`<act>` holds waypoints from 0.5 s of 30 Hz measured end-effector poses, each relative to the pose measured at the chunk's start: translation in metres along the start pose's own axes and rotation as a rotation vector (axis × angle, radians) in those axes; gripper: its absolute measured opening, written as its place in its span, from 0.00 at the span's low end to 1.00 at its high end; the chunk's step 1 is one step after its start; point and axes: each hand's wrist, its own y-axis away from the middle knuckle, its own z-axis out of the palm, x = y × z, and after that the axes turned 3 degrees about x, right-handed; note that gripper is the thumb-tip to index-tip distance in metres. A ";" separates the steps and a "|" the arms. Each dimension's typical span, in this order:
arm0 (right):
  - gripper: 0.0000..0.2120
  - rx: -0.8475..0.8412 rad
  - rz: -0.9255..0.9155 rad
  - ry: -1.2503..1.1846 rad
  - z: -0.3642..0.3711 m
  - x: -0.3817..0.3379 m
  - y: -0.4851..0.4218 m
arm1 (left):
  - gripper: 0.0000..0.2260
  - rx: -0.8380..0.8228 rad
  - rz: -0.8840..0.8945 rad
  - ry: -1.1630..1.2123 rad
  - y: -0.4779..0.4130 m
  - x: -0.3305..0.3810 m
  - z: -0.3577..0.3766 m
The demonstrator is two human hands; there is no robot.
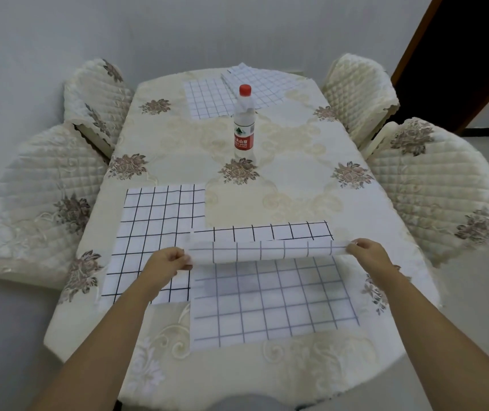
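Left hand (169, 259) and right hand (366, 250) pinch the cloth's (267, 252) ends. Its lifted edge runs left–right, and the rest lies nearer.

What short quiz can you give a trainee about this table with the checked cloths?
1. True or false: the bottle lies on its side.
2. The left hand and the right hand are at the near cloth. Which pinches its lifted edge? A: left only. B: right only. C: both.
3. Fill in: the cap of the bottle is ___.
Key: 1 false, it stands upright. 2 C, each hand pinches one end. 3 red.
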 end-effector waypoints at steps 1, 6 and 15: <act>0.07 -0.009 0.025 0.023 0.001 0.007 0.003 | 0.08 -0.014 -0.026 -0.011 0.003 -0.007 0.003; 0.06 -0.058 0.116 0.103 0.010 0.042 0.013 | 0.12 -0.042 -0.105 -0.112 0.017 -0.035 0.015; 0.12 -0.098 0.092 0.223 0.008 0.067 0.028 | 0.13 -0.100 -0.139 -0.179 0.027 -0.053 0.020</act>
